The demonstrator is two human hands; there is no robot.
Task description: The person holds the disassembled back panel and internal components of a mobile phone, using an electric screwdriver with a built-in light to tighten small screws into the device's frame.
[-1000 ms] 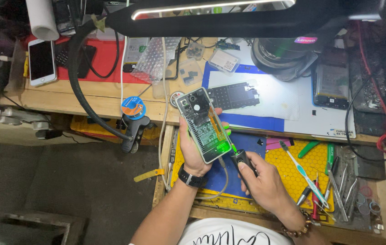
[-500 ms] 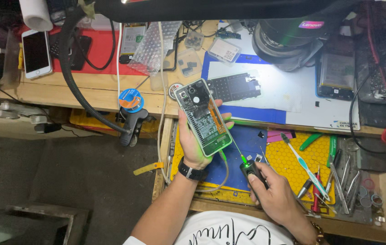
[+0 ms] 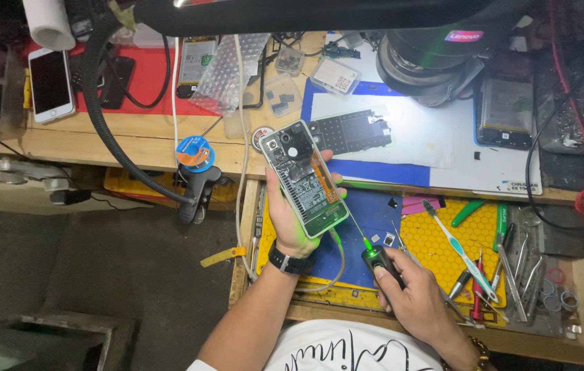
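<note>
Above the blue mat [image 3: 367,213], the left hand [image 3: 290,218] grips an opened phone [image 3: 304,178], back plate off. The right hand [image 3: 412,297] closes around a black green-lit tool [image 3: 380,262], seemingly a powered screwdriver. Screw work is underway; next, tip meets screw squarely.

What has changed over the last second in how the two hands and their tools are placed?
The right hand has drawn its black powered screwdriver down and away from the opened phone; a second ago its tip was at the phone's lower edge, now it is clear of it. The left hand has kept its grip on the phone, upright over the blue mat. The bench items look unmoved.
</note>
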